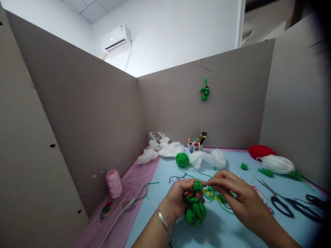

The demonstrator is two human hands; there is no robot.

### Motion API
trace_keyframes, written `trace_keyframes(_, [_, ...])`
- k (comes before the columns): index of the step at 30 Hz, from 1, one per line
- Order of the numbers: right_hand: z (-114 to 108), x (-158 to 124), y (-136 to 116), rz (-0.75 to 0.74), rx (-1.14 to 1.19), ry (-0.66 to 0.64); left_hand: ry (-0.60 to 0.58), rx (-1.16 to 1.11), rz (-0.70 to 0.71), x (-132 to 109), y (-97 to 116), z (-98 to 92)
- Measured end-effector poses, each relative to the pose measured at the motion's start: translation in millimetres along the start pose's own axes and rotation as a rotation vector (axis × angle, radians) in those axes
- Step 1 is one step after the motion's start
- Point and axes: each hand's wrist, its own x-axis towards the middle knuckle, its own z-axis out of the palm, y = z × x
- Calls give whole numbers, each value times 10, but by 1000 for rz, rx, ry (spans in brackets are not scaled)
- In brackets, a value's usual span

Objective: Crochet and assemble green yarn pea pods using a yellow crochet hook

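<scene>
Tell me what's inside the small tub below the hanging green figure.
A black-and-yellow tool stands in the tub among small items with colored tops. The tool's lower end and anything behind those items are covered.

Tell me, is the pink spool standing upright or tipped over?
Upright: the pink spool stands on its end, its top facing up.

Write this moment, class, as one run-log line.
left hand: holds green yarn figure | right hand: pinches thin tool at figure | scissors: on table
</scene>
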Motion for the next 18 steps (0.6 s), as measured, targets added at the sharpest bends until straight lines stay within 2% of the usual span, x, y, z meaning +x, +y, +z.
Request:
trace_keyframes(4, [-35, 8, 1, 9, -8, 56, -53, -78, -48, -6, 15, -11])
trace_keyframes(9, [-36, -8, 72, 7, 11, 42, -154, -177, -130, -6, 50, -36])
trace_keyframes(13, [-21, -8, 140, -35, 7, 52, -109, -171, -86, -14, 67, -62])
trace_keyframes(18, [-2, -2, 183, -126, -54, 110, -74, -25, 79, -5, 52, -129])
